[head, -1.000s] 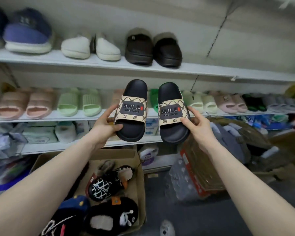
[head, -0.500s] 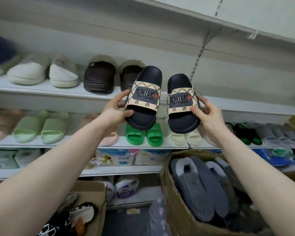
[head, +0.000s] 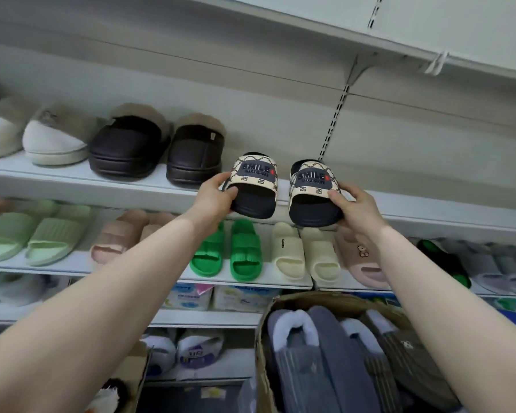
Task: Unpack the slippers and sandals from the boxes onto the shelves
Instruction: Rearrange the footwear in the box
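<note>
I hold a pair of black slides with beige patterned "SMILE" straps. My left hand (head: 213,199) grips the left slide (head: 255,186) by its outer edge, and my right hand (head: 353,208) grips the right slide (head: 312,193) the same way. Both slides lie nearly flat, toes towards me, over the front edge of the upper white shelf (head: 72,180), just right of a dark brown fur-lined pair (head: 158,150). Whether their heels touch the shelf I cannot tell. Below stands a cardboard box (head: 262,353) holding grey fur-lined slippers (head: 319,362).
White slippers (head: 51,138) stand at the upper shelf's left; its right part is bare. The shelf below (head: 149,271) holds pale green, pink, bright green (head: 230,253), cream and grey slides. Another shelf (head: 399,31) hangs overhead. A second box (head: 131,380) sits bottom left.
Both hands have carried the slides up and forward from the lower shelf level to the upper shelf, tipping them from upright to nearly flat. My view has swung up and to the right.
</note>
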